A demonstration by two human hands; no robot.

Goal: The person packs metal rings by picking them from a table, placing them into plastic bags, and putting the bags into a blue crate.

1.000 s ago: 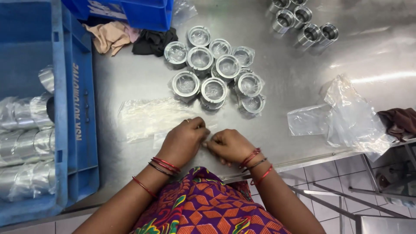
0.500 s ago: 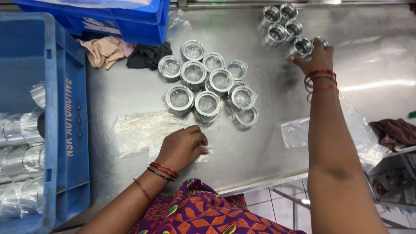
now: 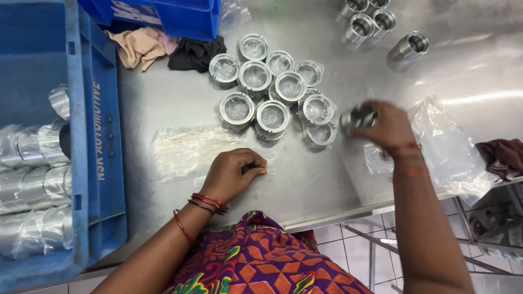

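Observation:
My right hand (image 3: 388,126) grips a short shiny metal cylinder (image 3: 355,117) above the steel table, just right of a cluster of bagged metal cylinders (image 3: 272,87). The hand is blurred. My left hand (image 3: 235,173) rests near the table's front edge with fingers pinched on the edge of a clear plastic bag (image 3: 188,149) that lies flat to its left. Red bangles circle both wrists.
A blue crate (image 3: 95,163) at the left holds several wrapped cylinders. A blue bin (image 3: 180,16), a tan cloth (image 3: 139,46) and a black cloth (image 3: 196,53) lie at the back. Bare cylinders (image 3: 381,27) stand at the back right. Loose plastic bags (image 3: 447,147) and a dark rag (image 3: 504,155) lie at the right edge.
My right hand went from beside the left hand out to the bare cylinders at the back right, then came back toward the middle holding one cylinder. The left hand stayed on the bag.

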